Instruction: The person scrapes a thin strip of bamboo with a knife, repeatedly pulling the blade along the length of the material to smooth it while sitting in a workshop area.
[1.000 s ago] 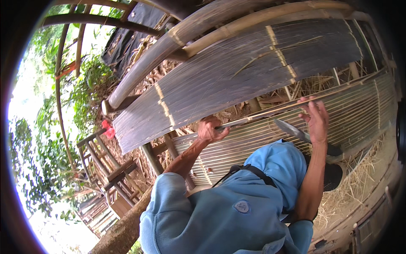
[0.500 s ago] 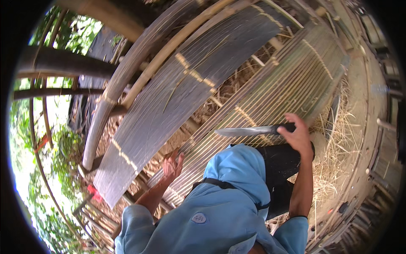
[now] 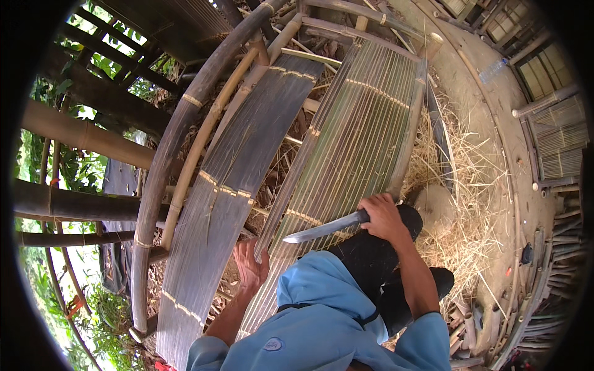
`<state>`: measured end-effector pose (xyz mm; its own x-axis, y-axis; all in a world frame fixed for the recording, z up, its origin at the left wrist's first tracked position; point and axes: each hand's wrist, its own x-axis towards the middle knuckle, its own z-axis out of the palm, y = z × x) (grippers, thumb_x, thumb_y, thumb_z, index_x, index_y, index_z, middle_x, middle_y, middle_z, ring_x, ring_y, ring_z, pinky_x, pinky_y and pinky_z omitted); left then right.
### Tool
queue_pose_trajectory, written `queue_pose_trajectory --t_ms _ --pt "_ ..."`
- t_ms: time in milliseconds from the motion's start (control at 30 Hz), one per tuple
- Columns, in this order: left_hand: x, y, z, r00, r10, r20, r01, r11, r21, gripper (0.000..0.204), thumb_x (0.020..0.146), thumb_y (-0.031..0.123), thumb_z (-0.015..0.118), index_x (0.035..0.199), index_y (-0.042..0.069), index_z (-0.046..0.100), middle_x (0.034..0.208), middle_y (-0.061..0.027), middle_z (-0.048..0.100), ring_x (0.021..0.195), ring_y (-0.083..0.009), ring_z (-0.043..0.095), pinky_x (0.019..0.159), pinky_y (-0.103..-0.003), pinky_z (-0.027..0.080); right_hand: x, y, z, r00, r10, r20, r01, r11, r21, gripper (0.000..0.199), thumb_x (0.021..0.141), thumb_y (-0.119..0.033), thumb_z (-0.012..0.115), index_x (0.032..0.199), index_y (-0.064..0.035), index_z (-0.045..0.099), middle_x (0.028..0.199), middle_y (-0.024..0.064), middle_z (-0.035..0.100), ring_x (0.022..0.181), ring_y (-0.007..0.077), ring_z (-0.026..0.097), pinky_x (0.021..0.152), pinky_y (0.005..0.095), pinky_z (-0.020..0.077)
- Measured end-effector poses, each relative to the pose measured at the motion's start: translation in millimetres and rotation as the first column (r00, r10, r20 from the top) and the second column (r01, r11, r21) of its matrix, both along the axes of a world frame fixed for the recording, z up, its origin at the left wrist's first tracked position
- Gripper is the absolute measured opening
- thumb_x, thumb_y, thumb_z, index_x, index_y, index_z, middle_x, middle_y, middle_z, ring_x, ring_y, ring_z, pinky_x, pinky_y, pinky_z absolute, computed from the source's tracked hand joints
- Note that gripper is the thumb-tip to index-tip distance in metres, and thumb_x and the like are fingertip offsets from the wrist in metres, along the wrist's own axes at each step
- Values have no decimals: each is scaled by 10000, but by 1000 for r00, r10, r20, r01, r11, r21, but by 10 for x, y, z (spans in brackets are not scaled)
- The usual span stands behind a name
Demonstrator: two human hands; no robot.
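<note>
Bamboo slat panels are laid side by side on a pole frame: a dark grey panel point(image 3: 229, 204) at the left, bounded by thick bamboo poles point(image 3: 167, 161), and a pale green panel point(image 3: 356, 148) just to its right. The left hand point(image 3: 250, 266) is placed with fingers spread and released against the near edge of the pale panel. A long curved knife point(image 3: 325, 229) is held over that panel, its handle grasped by the clenched right hand point(image 3: 383, 216). Dry straw point(image 3: 458, 216) is scattered on the ground at the right.
</note>
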<state>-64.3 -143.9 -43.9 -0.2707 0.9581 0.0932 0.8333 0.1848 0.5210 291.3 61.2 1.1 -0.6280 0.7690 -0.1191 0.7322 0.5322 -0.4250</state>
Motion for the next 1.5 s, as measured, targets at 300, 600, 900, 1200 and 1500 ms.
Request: queue_pose_trajectory --t_ms 300,600,900,1200,1500 --pt "204 1234 -500 977 60 205 -91 985 146 320 955 213 624 1149 -40 642 896 -252 666 825 -390 656 751 -483 512 1157 -344 659 797 -600 -70 596 800 -62 483 619 -179 917 1001 -72 643 924 151 654 895 383 623 808 459 486" --pt "37 1532 -856 744 282 606 -142 953 -268 427 889 359 726 799 -55 670 595 -78 522 595 -152 493 572 -388 415 1313 -878 438 540 -784 -306 749 614 -249 524 653 -197 943 1036 -23 631 863 125 708 799 248 677 767 371 534" --pt "252 1802 -672 708 333 622 -190 939 -287 417 847 317 770 701 -57 657 531 -24 443 532 -129 408 518 -378 353 1241 -834 297 551 -776 -307 731 626 -272 521 648 -170 939 1044 -28 632 880 122 700 840 250 679 794 382 530" --pt "359 1843 -369 782 358 511 -44 849 -527 682 905 693 587 1124 63 731 936 -151 727 873 -262 696 782 -457 562 1022 -759 475 601 -753 -268 664 657 -357 458 766 -119 859 1132 -38 597 994 38 571 914 176 518 849 329 454" --pt "424 1786 -385 707 550 445 -337 815 -472 604 841 530 755 1158 17 724 1029 -216 745 983 -331 722 860 -457 541 802 -477 479 697 -716 -36 642 645 -415 378 898 -172 796 1170 -10 587 1002 37 601 904 168 555 804 312 459"
